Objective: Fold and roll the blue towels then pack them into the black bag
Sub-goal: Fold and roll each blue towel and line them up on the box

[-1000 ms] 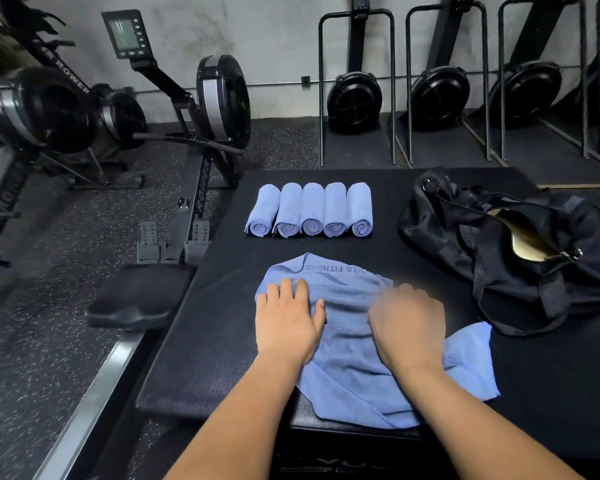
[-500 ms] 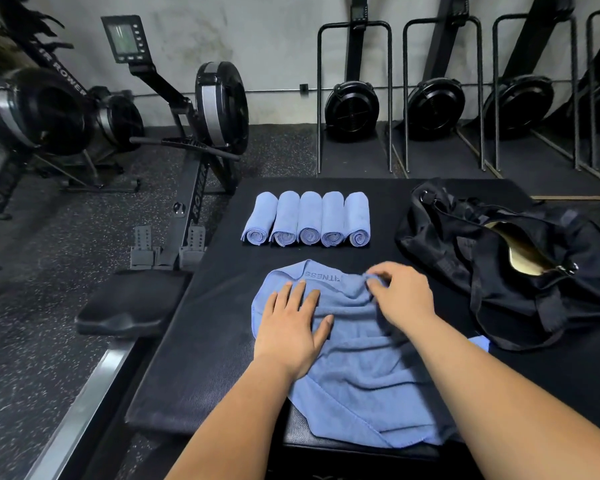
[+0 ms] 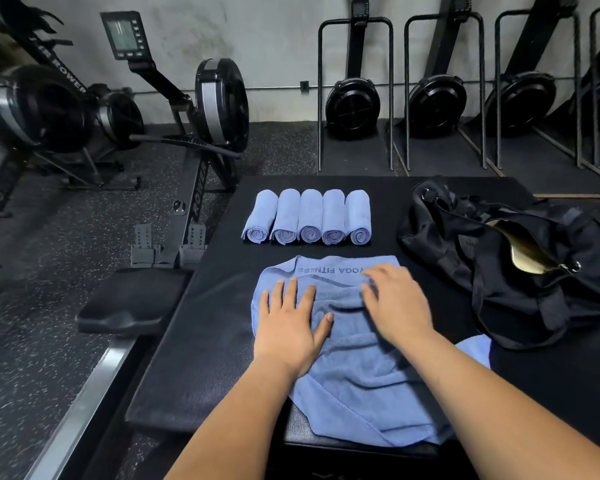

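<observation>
One blue towel (image 3: 361, 382) lies loosely spread and rumpled on the near part of a black padded surface (image 3: 201, 341). Its far edge is turned over, so the printed words "YOGA FITNESS" read upside down, and its near edge hangs over the front of the surface. The left hand (image 3: 288, 327) lies flat on the towel's left part, fingers straight and spread, gripping nothing. The right hand (image 3: 395, 306) rests on the towel just beside it, toward the far right corner; its fingers reach forward, relaxed and somewhat blurred, and do not close on the cloth. Beyond the towel, five rolled blue towels (image 3: 307, 218) lie side by side in a touching row, their spiral ends facing the person. To the right of both sits the black bag (image 3: 465, 237), slumped and unzipped, with a gold-coloured lining (image 3: 527, 258) showing in its opening and one strap hanging toward the towel's right corner. Left of the surface stands a rowing machine (image 3: 219, 105) with its seat (image 3: 132, 299) and monitor (image 3: 125, 34). More rowers (image 3: 352, 105) are stored upright along the back wall.
</observation>
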A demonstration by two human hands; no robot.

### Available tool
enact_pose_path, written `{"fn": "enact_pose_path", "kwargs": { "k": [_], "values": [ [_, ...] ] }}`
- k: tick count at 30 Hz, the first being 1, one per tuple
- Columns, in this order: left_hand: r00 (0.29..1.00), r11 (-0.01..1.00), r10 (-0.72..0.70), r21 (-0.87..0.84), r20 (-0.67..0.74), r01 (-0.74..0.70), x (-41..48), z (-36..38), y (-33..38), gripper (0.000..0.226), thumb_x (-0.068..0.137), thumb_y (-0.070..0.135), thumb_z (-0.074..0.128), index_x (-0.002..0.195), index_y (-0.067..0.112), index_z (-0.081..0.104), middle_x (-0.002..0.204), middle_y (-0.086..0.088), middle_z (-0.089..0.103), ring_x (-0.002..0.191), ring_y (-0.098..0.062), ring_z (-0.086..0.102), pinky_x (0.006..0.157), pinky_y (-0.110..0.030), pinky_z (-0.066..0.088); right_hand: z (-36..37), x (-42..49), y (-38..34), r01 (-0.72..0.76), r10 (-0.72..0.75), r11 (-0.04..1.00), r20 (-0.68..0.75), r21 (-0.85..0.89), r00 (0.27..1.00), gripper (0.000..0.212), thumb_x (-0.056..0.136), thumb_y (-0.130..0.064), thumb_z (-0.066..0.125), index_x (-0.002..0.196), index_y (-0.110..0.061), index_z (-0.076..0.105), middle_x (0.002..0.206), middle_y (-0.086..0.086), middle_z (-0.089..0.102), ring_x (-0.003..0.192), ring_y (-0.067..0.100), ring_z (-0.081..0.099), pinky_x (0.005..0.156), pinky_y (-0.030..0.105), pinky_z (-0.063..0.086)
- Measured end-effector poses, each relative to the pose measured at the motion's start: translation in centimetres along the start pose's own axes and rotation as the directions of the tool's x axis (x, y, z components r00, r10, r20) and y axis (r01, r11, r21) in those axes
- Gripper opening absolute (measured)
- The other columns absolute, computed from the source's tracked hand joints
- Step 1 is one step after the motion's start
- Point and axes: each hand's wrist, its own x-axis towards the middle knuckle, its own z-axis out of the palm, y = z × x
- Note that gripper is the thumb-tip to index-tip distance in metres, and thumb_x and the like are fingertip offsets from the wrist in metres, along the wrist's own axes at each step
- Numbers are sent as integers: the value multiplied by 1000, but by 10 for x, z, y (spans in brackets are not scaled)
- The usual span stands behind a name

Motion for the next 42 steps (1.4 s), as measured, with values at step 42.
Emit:
{"fn": "enact_pose_path", "kwargs": {
  "k": [42],
  "values": [
    [840, 824, 510, -174, -187, -539, -89, -29, 33, 52, 96, 67, 54, 128, 28, 67, 130, 6, 60, 122, -21, 52, 104, -43, 45, -82, -106, 55, 86, -77, 996, 269, -21, 960, 45, 90, -76, 41, 113, -40, 56, 109, -15, 53, 106, 16, 58, 86, 41, 50]
  ]
}}
